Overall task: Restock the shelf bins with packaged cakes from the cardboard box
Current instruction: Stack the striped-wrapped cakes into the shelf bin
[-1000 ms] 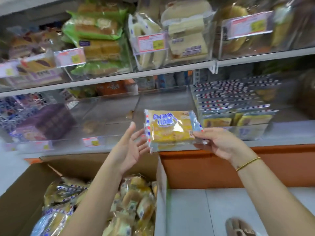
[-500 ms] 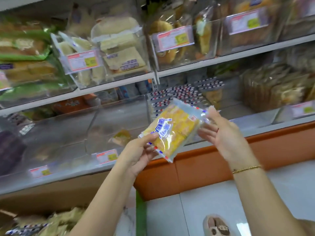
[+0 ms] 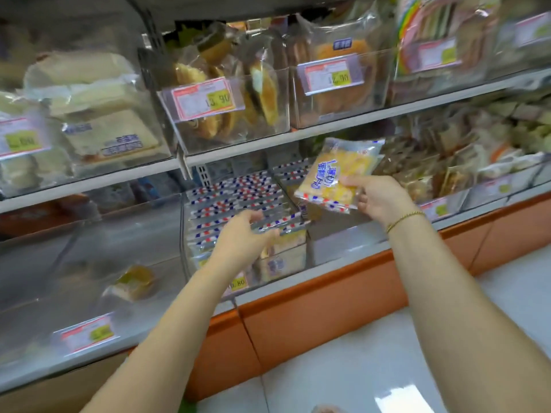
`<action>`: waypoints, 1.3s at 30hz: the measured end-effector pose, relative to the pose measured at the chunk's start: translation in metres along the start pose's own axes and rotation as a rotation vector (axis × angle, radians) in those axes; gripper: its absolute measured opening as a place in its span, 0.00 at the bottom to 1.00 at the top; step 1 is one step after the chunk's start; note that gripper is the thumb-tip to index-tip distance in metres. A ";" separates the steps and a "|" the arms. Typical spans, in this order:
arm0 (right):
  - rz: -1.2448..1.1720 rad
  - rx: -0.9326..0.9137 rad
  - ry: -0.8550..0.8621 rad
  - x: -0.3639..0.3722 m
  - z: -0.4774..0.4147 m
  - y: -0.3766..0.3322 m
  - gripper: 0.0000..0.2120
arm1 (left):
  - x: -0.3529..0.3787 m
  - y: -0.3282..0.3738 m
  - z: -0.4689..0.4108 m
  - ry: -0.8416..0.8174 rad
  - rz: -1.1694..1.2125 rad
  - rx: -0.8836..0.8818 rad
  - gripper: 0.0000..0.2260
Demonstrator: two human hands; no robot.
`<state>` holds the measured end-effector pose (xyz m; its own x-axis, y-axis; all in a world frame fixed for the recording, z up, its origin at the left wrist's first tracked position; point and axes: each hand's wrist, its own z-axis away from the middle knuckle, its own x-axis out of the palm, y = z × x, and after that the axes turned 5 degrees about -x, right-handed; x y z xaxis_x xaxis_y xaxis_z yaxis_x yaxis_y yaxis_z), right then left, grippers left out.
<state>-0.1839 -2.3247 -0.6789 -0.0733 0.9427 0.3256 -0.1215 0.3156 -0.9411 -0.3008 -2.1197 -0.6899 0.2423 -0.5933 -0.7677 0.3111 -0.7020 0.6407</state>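
Over the striped-pack bin (image 3: 183, 239), to its right and a little higher: one packaged cake (image 3: 337, 177), tilted, printed face toward the camera.

Right hand (image 3: 375, 198): pinches the pack at its lower right corner, thumb on the front film, fingers curled behind. Firm hold, as far as can be seen.

Left hand (image 3: 247, 234): half curled at the top edges of the front striped packs (image 3: 238, 195) inside the bin. Motion blur here; cannot tell whether it pinches an edge or only rests on the packs.

Handling, judged from the look:
- Light. A corner pinch carries the whole pack with no visible sag.
- Soft contents (yellow sponge slices), so squeezing the middle would likely dent them.
- Film wrapper glossy, probably slippery; the crimped striped seams at either end look like the safest place to take hold.
- Not brittle, but crushable if forced between tight neighbours.

Packs in the bin stand on edge in rows, seams up. Best guess: this one goes in likewise, at the front of the bin, with a gap opened first.
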 end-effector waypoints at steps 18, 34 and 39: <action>0.595 0.192 -0.387 -0.007 -0.149 0.081 0.22 | 0.006 -0.019 -0.053 -0.104 -0.507 0.081 0.37; 0.825 0.090 -0.100 0.027 -0.151 0.090 0.19 | 0.002 -0.016 -0.046 -0.114 -0.419 0.109 0.34; 0.974 0.105 -0.083 0.047 -0.127 0.089 0.19 | -0.004 -0.018 -0.039 -0.110 -0.389 0.114 0.34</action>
<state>-0.0725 -2.2387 -0.7593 -0.2568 0.7737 -0.5791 -0.0586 -0.6106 -0.7898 -0.2713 -2.0896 -0.6993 0.0255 -0.3096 -0.9505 0.2545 -0.9175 0.3056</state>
